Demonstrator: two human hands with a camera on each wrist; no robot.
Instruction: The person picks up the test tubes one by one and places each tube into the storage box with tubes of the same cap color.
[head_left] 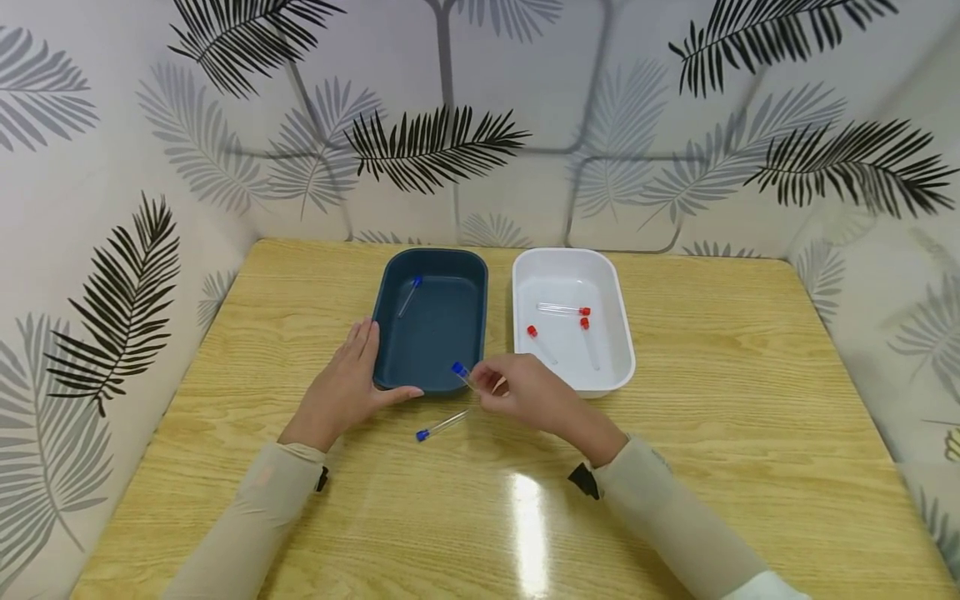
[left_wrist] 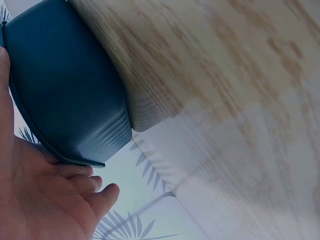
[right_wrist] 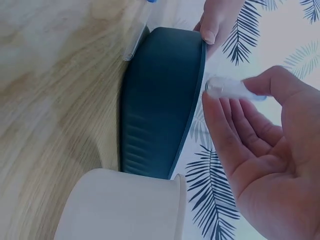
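My right hand [head_left: 528,390] pinches a clear tube with a blue cap [head_left: 459,368] between thumb and fingertips, above the front right corner of the dark blue tray [head_left: 431,350]. In the right wrist view the tube's clear end [right_wrist: 225,87] points out from the pinch. My left hand [head_left: 345,383] rests against that tray's front left corner, fingers along the left side and thumb along the front. A blue-capped tube [head_left: 411,298] lies inside the dark blue tray. Another blue-capped tube [head_left: 442,425] lies on the table in front of it.
To the right stands a white tray [head_left: 622,367] holding three red-capped tubes [head_left: 587,329]. Both trays stand near the back of the wooden table [head_left: 720,400]. A leaf-patterned covering [head_left: 517,200] rises behind the table and at its sides.
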